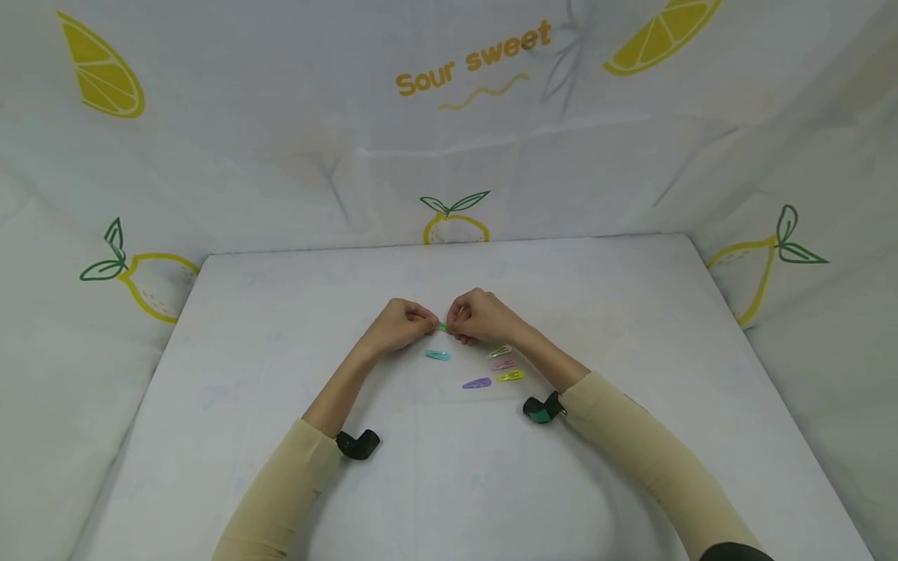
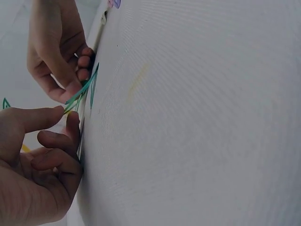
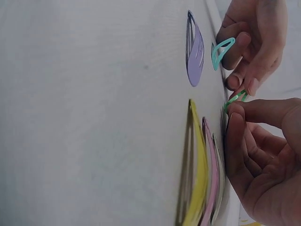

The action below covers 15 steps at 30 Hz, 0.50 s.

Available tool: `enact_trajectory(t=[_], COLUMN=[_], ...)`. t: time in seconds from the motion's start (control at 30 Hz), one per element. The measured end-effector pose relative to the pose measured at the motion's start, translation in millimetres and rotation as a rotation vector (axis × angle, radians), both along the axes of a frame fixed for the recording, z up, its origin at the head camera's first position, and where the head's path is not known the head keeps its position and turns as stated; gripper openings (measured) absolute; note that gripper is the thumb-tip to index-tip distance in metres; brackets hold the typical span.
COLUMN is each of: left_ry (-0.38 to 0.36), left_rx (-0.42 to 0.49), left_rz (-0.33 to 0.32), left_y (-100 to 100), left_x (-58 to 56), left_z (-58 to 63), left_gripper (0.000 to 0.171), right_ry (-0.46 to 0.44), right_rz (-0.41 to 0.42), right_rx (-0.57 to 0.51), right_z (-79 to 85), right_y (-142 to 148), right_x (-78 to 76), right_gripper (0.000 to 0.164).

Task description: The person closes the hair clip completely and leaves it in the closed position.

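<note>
A green snap hair clip (image 3: 237,97) spans the small gap between the two hands over the white table. My left hand (image 1: 400,323) pinches one end with thumb and forefinger. From the other side, my right hand (image 1: 484,315) pinches the opposite end, its other fingers curled near the tabletop. Fingertips cover much of the clip. Just nearer than the left fingertips lies a turquoise hair clip (image 1: 437,355). Below the right hand are a pale cream clip (image 1: 500,351), a pink clip (image 1: 503,365), a yellow clip (image 1: 510,375) and a purple clip (image 1: 477,383).
The white-covered table (image 1: 281,288) meets a white cloth backdrop (image 1: 281,195) printed with lemons and lettering along its far edge. Black wrist devices (image 1: 358,444) stick out from both beige sleeves (image 1: 281,483) over the near part of the table.
</note>
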State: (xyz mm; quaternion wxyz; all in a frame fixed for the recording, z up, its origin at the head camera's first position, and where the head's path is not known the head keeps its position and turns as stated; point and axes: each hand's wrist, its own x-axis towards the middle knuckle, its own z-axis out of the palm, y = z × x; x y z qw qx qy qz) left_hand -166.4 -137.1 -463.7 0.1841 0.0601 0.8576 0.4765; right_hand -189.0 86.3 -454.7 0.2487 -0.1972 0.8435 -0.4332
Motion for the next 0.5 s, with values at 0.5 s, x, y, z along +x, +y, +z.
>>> enact_trajectory(t=[0.5], left_ry=[-0.002], left_rx=[0.009], left_rz=[0.027], left_y=[-1.0], left_x=[2.4], left_z=[0.1], left_gripper=[0.024], right_ry=[-0.005], right_rz=[0.003], right_rx=[-0.004], right_z=[0.0], right_y=[3.6], right_x=[-1.5], right_gripper=[0.014])
